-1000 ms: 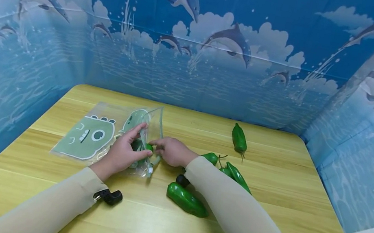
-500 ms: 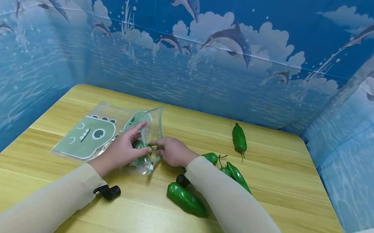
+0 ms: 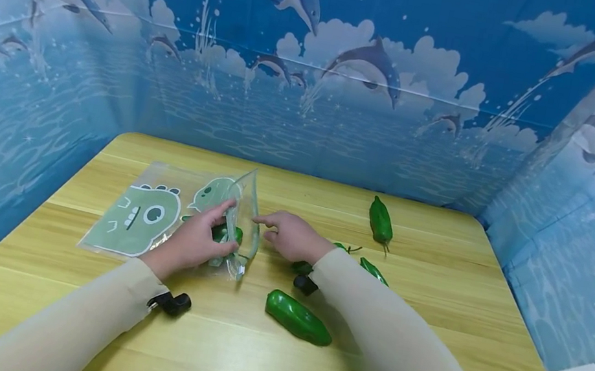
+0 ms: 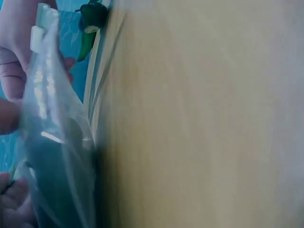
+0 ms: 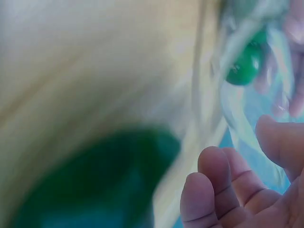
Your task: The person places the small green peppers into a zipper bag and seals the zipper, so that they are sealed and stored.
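Note:
A clear zip bag (image 3: 256,208) with green cartoon prints lies on the table, its mouth facing right. My left hand (image 3: 190,243) grips it near the mouth, fingers at the far side and thumb nearer me. Inside sits a green pepper (image 5: 244,66), partly hidden by that hand in the head view. My right hand (image 3: 291,237) is at the mouth, index finger extended right at the rim. In the right wrist view its fingers (image 5: 213,171) curve loosely with nothing between them and the thumb. The left wrist view shows the bulging bag (image 4: 57,123) from its side.
One green pepper (image 3: 299,319) lies near my right forearm, another (image 3: 381,220) at the back right. More peppers (image 3: 374,270) are partly hidden behind the right wrist. The wooden table (image 3: 221,356) has a dolphin-print curtain (image 3: 321,117) around it.
My right hand has drawn back a little to the right from the bag's mouth, its index finger straighter. The mouth gapes wider and the pepper inside shows more. The left hand keeps its grip.

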`<state>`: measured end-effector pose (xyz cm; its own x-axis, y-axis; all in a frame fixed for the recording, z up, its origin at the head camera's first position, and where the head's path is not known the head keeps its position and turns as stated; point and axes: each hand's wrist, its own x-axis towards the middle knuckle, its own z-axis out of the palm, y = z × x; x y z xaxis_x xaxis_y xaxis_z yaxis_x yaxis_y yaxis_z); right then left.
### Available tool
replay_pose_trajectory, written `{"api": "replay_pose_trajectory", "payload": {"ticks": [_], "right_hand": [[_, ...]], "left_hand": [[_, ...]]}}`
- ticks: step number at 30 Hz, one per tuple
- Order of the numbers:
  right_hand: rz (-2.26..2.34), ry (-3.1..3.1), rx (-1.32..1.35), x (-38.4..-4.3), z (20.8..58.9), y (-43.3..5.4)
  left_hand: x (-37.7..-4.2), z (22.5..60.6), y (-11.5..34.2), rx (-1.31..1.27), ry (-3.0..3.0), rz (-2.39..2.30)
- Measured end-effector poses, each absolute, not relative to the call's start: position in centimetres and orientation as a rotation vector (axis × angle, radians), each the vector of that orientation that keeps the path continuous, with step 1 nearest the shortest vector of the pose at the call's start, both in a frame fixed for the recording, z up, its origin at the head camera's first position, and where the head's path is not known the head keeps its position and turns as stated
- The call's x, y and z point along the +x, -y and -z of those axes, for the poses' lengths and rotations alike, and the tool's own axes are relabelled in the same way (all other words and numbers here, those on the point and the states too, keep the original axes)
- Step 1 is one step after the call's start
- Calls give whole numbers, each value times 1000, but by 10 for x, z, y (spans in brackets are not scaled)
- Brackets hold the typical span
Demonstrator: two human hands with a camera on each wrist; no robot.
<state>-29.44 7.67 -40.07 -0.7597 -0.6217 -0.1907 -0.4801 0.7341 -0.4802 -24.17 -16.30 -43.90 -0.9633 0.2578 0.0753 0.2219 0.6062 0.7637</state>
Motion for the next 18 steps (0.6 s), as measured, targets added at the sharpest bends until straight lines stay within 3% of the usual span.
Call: {"api": "replay_pose_trajectory", "payload": {"ticks": [18], "right_hand": [[657,-2728,-638,-298,368,-160]], "left_hand": [[-235,431,148,557,-2924,-825]]}}
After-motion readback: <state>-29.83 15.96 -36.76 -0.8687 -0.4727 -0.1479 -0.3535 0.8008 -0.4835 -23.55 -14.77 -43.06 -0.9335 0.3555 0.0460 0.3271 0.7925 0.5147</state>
